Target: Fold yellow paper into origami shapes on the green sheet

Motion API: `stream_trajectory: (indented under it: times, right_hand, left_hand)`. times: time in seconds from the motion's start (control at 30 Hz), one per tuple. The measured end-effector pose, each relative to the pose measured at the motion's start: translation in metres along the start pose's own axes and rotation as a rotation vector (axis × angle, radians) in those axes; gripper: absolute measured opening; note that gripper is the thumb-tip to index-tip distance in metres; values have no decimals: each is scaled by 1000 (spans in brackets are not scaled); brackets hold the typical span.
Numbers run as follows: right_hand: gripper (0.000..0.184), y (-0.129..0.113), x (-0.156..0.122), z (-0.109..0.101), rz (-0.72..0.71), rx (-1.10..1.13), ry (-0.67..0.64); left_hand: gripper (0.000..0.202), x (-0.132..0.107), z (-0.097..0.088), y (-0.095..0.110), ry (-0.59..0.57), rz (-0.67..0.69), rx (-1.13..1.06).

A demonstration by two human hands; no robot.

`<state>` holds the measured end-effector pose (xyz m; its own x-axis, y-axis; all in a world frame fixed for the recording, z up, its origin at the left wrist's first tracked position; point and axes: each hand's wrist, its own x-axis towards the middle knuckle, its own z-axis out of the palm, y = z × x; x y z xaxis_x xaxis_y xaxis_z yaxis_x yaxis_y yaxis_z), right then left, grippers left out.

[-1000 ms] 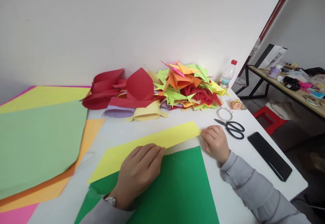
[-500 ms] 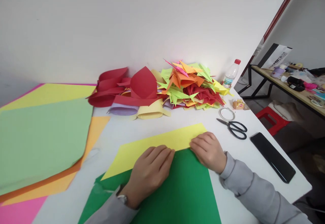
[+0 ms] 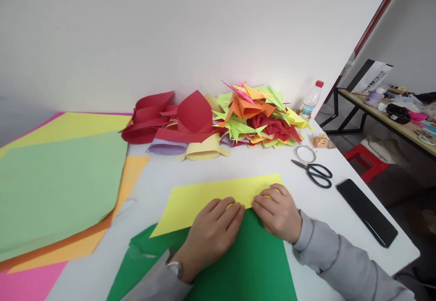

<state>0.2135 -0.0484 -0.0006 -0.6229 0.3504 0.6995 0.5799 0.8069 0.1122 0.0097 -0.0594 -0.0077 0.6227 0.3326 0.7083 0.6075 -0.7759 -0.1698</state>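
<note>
A folded yellow paper strip (image 3: 200,197) lies across a white table (image 3: 262,162), on top of a dark green sheet (image 3: 245,260). My left hand (image 3: 213,235) rests flat with fingers stretched out, its fingertips pressing the near edge of the yellow strip. My right hand (image 3: 278,212) sits just to the right of it, fingers curled down on the strip's near edge toward its right end. The two hands almost touch.
Behind lie a pile of folded paper shapes (image 3: 255,114), red curled papers (image 3: 170,119), a water bottle (image 3: 310,98), a tape ring (image 3: 305,153), scissors (image 3: 315,173) and a black phone (image 3: 366,212). Large coloured sheets (image 3: 57,187) cover the left. The table edge runs at right.
My right hand has slid left along the yellow strip's near edge toward my left hand. The strip and green sheet now lie further right in the view.
</note>
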Motion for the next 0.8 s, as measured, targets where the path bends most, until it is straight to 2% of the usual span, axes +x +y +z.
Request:
stream_trajectory:
  times: [0.27, 0.47, 0.8]
  right_hand:
    - [28, 24, -10, -7, 193, -98, 93]
    - [27, 30, -10, -7, 317, -93, 181]
    - [24, 45, -23, -3, 454, -137, 188]
  left_hand:
    - [9, -5, -14, -28, 17, -56, 146]
    - [9, -5, -19, -37, 42, -47, 225]
    - [12, -11, -24, -55, 75, -85, 319]
